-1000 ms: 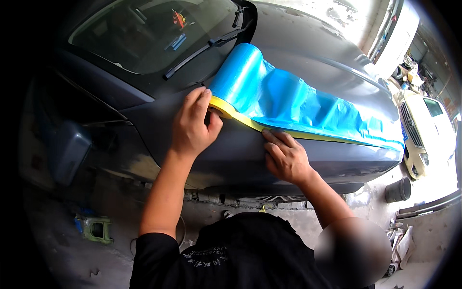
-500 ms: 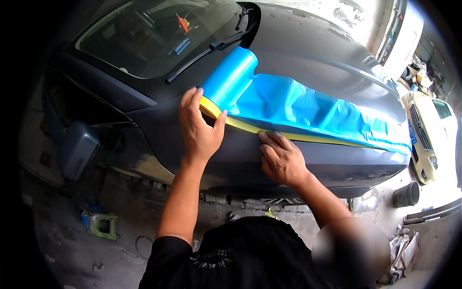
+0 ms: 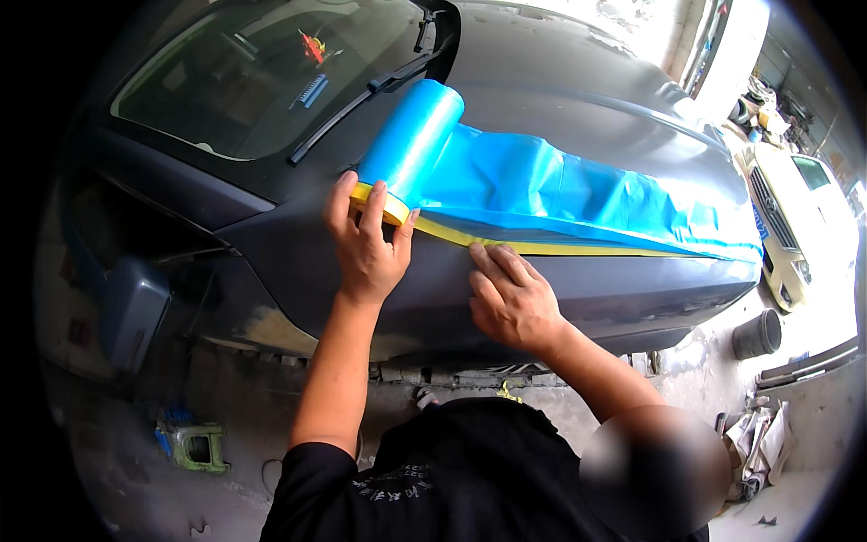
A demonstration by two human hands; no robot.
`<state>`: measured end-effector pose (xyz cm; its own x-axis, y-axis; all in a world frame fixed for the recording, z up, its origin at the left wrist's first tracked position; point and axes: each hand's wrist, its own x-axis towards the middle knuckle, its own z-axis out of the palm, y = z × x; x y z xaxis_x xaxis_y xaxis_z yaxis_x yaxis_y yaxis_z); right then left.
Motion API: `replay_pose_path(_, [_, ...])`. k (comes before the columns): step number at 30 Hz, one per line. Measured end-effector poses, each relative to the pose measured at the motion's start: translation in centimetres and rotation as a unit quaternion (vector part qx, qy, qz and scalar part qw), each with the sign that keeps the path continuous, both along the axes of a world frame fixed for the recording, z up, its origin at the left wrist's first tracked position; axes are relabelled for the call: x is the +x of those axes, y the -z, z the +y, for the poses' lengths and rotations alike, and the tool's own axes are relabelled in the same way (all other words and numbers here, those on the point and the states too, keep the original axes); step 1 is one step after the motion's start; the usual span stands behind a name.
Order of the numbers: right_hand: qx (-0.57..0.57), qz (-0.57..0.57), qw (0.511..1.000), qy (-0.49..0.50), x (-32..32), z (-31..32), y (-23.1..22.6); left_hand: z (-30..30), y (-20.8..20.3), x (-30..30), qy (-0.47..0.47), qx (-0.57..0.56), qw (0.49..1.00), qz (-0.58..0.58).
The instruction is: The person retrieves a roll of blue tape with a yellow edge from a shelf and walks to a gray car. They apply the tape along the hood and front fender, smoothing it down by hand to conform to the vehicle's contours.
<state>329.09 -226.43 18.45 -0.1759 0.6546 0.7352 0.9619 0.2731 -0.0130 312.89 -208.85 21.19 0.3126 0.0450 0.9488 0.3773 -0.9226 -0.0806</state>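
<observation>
- Holds the near, yellow-rimmed end of the blue film roll (image 3: 411, 131) in the left hand (image 3: 366, 257), with fingers spread over the rim and thumb set apart at its right side.
- Cannot tell the firmness of that hold.
- Rests the bent fingers of the right hand (image 3: 517, 298) close together, fingertips on the yellow tape (image 3: 596, 249), to the right of the left hand.
- Cannot tell the exact place of the right thumb, nor any pinch on the tape.
- Has the roll slanting across the rear corner of the hood (image 3: 560, 77) on the dark grey car, near the wiper (image 3: 339, 126) and the foot of the windshield (image 3: 208, 99).
- Has the unrolled blue film (image 3: 506, 172) stretching rightward from the roll, wrinkled in folds, to the front end of the car.
- Shows the tape along the near edge of the film, above the fender (image 3: 596, 294), with a slight curve between roll and right fingertips.
- Shows a side mirror (image 3: 134, 312) at far left and a green stool-like object (image 3: 200, 447) on the floor below.
- Shows a pale car (image 3: 786, 212) at right, with a dark bucket (image 3: 757, 334) near and crumpled sheets (image 3: 759, 443) lower down.
- Wears a black short-sleeved shirt (image 3: 470, 479).
</observation>
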Motion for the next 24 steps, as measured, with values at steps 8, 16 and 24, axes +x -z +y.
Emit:
replay_pose_path(8, [-0.006,0.016,1.000,0.008,-1.7,1.0,-0.9,1.0,0.3,0.3,0.034,0.006,0.999,0.000])
replay_pose_path(16, [-0.016,0.091,0.994,0.052,0.4,2.7,-2.2,1.1,0.4,0.2,0.047,0.004,0.999,-0.004])
replay_pose_path(24, [-0.051,0.101,0.986,0.119,1.0,2.9,-2.7,1.1,0.4,0.2,0.045,0.007,0.999,-0.009])
